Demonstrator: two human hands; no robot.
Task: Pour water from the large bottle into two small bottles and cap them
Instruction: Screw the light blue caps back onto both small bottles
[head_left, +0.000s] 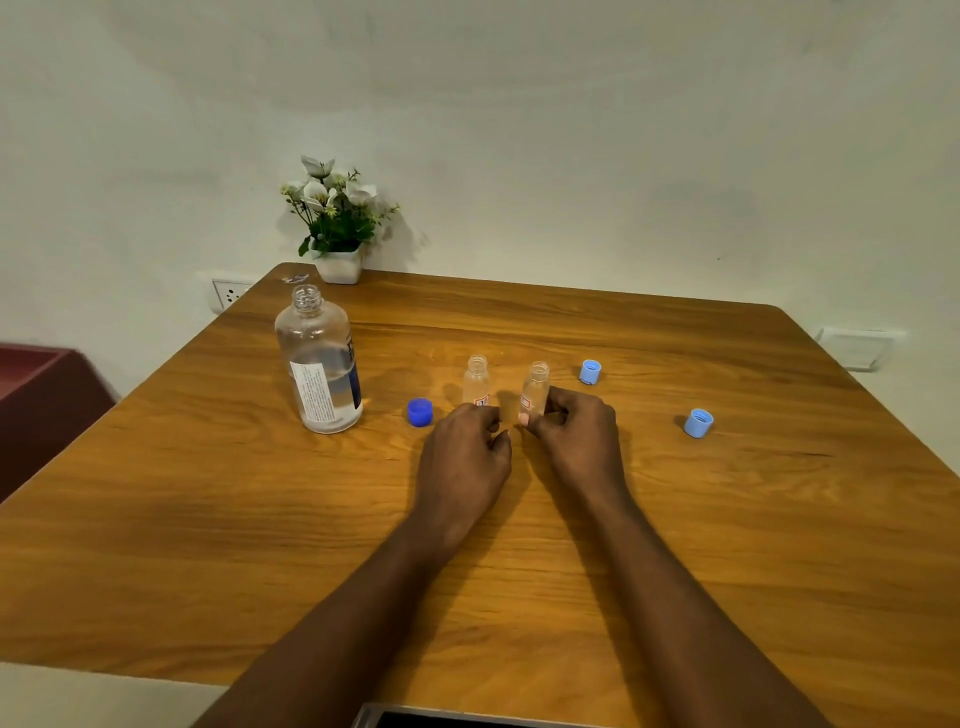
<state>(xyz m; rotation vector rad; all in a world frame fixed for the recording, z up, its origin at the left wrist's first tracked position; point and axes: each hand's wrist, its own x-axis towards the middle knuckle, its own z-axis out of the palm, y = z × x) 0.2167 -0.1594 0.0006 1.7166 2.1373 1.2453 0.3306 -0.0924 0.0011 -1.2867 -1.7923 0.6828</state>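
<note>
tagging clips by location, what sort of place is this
Probably a room in a home or small office: a wooden table set in a corner against a plain wall, with potted flowers and a wall socket.

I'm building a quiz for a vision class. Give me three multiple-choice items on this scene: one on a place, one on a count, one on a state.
1. Where does the dark blue cap lie?
A) between the large bottle and the left small bottle
B) on the large bottle's neck
C) on the floor

2. How many light blue caps lie on the table?
A) one
B) two
C) three

3. The large bottle is:
A) capped
B) upright and uncapped
C) on its side

Key:
1 A, it sits on the wood between those two.
2 B, one lies just right of the right small bottle and one farther right.
3 B, its threaded neck is bare and it stands on its base.
</note>
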